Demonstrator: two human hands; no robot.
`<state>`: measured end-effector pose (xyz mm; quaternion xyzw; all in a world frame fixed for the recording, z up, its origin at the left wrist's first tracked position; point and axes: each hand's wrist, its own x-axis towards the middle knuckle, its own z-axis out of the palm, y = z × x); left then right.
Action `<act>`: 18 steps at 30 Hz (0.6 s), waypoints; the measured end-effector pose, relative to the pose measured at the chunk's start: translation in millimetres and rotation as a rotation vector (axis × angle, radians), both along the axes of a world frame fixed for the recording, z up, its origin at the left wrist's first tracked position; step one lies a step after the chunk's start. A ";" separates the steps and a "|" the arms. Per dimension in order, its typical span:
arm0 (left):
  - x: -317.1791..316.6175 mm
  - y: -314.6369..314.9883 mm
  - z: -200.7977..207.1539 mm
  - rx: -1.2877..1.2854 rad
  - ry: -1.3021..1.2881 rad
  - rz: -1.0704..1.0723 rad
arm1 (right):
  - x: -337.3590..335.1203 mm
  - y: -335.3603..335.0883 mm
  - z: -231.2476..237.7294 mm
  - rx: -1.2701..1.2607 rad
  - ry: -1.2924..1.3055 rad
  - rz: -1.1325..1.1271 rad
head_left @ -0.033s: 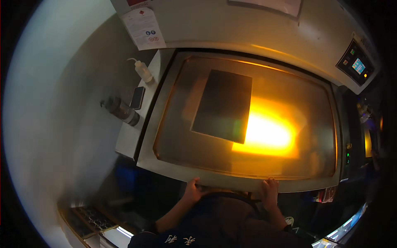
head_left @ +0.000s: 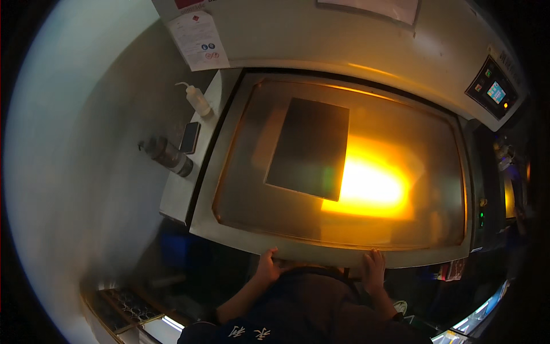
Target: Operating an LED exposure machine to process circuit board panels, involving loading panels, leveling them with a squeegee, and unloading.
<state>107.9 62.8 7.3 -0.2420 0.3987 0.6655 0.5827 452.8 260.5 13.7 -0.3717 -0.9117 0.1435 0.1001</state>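
Observation:
A wide metal-framed tray (head_left: pixel 229 236) of a machine lies in front of me, a clear or glossy sheet across its middle. On it, left of a bright yellow glow, rests a dark rectangular panel (head_left: pixel 309 148), slightly tilted. At the tray's front edge, left of centre, my left hand (head_left: pixel 267 267) grips the rim, thumb on top and the other fingers mostly hidden. Farther right, my right hand (head_left: pixel 374 269) closes over the same rim with its fingertips on top; its thumb is hard to make out. Neither hand touches the panel.
A side ledge (head_left: pixel 175 198) on the left holds a white squeeze bottle (head_left: pixel 198 101), a phone (head_left: pixel 189 137) and a dark pump bottle (head_left: pixel 167 156). The machine's hood (head_left: pixel 286 37) spans the back. At right is a control panel (head_left: pixel 492 89) with a lit screen.

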 end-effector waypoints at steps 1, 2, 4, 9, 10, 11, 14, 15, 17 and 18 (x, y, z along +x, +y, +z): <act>-2.1 -0.4 -7.5 0.046 -0.024 -0.011 | -4.0 -1.9 -0.3 0.004 0.001 -0.004; -6.4 2.5 -9.0 0.091 -0.048 -0.021 | -11.4 -5.9 8.3 -0.030 -0.063 -0.041; -14.3 7.8 -3.3 0.039 -0.113 0.007 | -19.4 -9.2 19.7 -0.066 -0.126 -0.084; -27.0 5.7 -24.1 -0.011 -0.222 -0.032 | -20.0 -9.1 19.5 -0.022 -0.053 -0.103; -30.5 8.3 -24.2 -0.050 -0.171 -0.059 | -18.2 -8.8 17.3 -0.023 -0.051 -0.123; -33.7 11.5 -24.2 -0.087 -0.119 -0.089 | -15.8 -8.9 15.1 -0.020 -0.048 -0.132; -36.6 19.2 6.2 -0.101 0.218 -0.338 | -10.9 -7.5 12.0 -0.053 -0.047 -0.158; -35.9 23.5 21.9 -0.092 0.386 -0.456 | -8.1 -4.5 12.7 -0.088 -0.050 -0.136; -36.4 33.6 39.7 -0.042 0.717 -0.677 | -18.3 5.4 28.3 -0.127 -0.083 -0.176; -36.9 36.9 36.4 -0.017 0.712 -0.722 | -22.3 9.6 36.3 -0.171 -0.114 -0.163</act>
